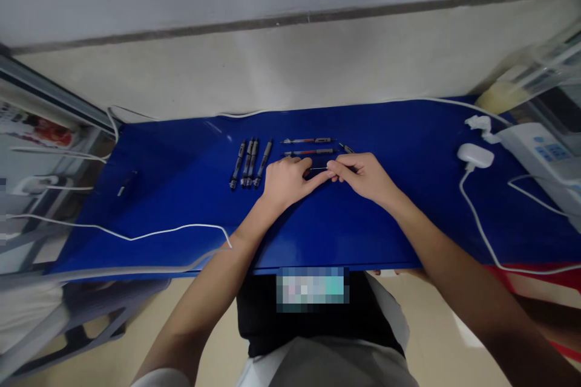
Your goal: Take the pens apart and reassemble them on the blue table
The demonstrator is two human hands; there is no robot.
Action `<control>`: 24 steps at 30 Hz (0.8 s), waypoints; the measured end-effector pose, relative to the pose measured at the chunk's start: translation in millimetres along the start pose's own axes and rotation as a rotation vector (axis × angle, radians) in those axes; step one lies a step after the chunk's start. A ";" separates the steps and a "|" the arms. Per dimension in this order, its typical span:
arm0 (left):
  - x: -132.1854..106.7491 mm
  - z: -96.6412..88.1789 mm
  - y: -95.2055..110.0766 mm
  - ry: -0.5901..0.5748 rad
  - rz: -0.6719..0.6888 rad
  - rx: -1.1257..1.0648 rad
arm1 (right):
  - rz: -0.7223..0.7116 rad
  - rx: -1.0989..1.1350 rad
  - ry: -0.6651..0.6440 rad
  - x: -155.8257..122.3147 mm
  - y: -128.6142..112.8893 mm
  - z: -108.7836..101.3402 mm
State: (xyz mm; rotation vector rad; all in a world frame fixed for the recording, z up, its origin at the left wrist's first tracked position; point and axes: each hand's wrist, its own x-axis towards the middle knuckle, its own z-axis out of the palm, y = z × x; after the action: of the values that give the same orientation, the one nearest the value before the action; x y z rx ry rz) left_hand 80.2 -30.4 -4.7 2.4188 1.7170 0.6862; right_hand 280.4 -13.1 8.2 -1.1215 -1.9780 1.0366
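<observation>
Both hands meet over the middle of the blue table. A thin, pale pen part stretches between them, its ends covered by fingers. My left hand has its fingers closed around the left end, where a dark bit shows. At the other end, my right hand pinches with thumb and fingertips. Just beyond the hands lie a pen with an orange section and a similar pen behind it. A short dark pen piece rests by my right knuckles. Left of my left hand, several grey-and-black pens lie side by side.
A dark stick-like object lies at the table's left. White cables cross the left side and pass near my left forearm. On the right are a white charger-like block, crumpled tissue and a white device. A wall bounds the back.
</observation>
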 end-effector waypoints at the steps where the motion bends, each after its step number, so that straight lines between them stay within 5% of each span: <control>1: 0.3 0.2 0.0 0.003 -0.006 -0.006 | 0.005 -0.004 -0.010 -0.2 -0.3 -0.3; 6: 2.3 -1.0 0.5 0.020 -0.098 -0.067 | 0.024 0.003 0.092 0.9 6.0 -3.7; 10: 4.0 -3.0 -1.2 0.064 -0.162 -0.104 | -0.102 -0.471 0.349 5.1 23.5 -8.6; 14: 4.9 -4.9 -2.6 0.083 -0.184 -0.116 | -0.068 -0.712 0.270 9.0 43.2 -10.7; 24: 5.1 -6.4 -1.4 0.058 -0.193 -0.062 | 0.025 -0.633 0.331 11.8 54.2 -17.1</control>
State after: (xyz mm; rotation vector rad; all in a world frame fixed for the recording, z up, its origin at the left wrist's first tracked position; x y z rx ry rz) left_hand 77.7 -26.4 2.1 2.1758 1.8897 0.7778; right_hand 310.3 20.7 -28.4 -1.5276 -2.0616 0.1899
